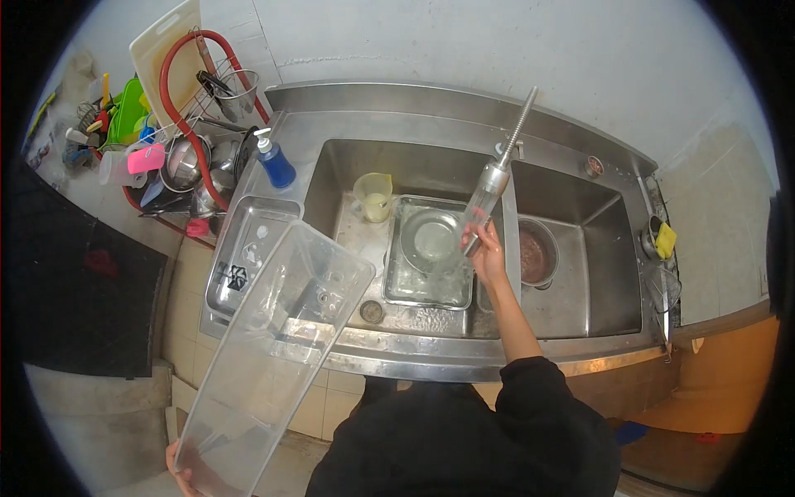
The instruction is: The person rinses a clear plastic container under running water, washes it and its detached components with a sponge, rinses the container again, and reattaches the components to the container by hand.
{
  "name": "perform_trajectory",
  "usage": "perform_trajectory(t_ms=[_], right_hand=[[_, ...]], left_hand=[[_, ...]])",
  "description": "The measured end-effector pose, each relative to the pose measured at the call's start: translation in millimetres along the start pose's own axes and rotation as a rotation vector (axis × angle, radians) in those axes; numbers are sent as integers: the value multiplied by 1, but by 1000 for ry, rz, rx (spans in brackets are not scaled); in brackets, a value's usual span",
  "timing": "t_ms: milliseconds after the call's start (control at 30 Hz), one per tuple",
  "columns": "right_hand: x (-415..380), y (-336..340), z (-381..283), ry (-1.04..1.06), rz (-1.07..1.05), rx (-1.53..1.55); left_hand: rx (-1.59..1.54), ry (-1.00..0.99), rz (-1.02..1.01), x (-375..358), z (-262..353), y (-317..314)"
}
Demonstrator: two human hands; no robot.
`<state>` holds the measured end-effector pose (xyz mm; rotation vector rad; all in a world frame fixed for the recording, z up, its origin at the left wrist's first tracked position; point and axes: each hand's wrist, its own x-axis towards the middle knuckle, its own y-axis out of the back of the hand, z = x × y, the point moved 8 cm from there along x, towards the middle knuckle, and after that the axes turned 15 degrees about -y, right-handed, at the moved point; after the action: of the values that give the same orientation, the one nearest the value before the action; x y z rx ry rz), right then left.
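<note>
My left hand (184, 474) is closed on the lower end of a long clear plastic bin (286, 331), tilted so its upper end overlaps the sink's front left edge. My right hand (489, 253) is wrapped round the lower part of a spring-necked spray tap (492, 180) above the left sink basin (348, 157). Beneath the tap lies a rectangular metal tray (406, 296) with water in it and a round metal bowl (411, 217) inside. Behind the bin's upper end stands a plastic measuring jug (374, 199).
A metal tray (222, 282) and a blue soap bottle (277, 166) sit on the left drainboard. The right basin holds a round pot (548, 240). A rack with pans (184, 161) and a red hose (166, 70) is at far left. A yellow sponge (665, 239) lies at right.
</note>
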<state>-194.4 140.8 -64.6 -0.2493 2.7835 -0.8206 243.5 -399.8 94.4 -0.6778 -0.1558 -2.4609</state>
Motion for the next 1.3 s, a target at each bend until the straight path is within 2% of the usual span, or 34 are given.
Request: perform_trajectory(t_ms=[133,267,367,433,533,633,733,867,933,1067,1167,1233,1300], right_hand=[[-1,-3,1,-77,-87,220],[-3,-2,9,-110,-148,223],[-1,2,18,-139,-101,227],[4,14,20,-101,140,138],[9,21,22,-105,118,14],[9,25,27,-183,80,-57],[8,23,31,-231,63,-12],[8,18,33,-164,166,92],[10,12,29,-78,141,-80],[9,18,30,-155,174,-91],[10,23,38,-211,157,29],[11,22,40,-202,151,231],[12,14,36,-177,166,231]], left_hand=[[41,25,41,-5,0,3],[-24,14,29,-3,6,-13],[-39,16,-6,-1,12,-27],[-31,37,71,-2,15,-28],[28,-21,160,-5,10,-10],[2,-6,91,-6,9,-10],[-1,-52,128,-9,8,-5],[40,-45,155,-12,10,-6],[40,-50,144,-9,14,-17],[70,-64,128,-6,20,-26],[94,-36,136,-7,20,-24],[55,-24,158,-8,18,-22],[48,-18,162,-7,19,-24]])
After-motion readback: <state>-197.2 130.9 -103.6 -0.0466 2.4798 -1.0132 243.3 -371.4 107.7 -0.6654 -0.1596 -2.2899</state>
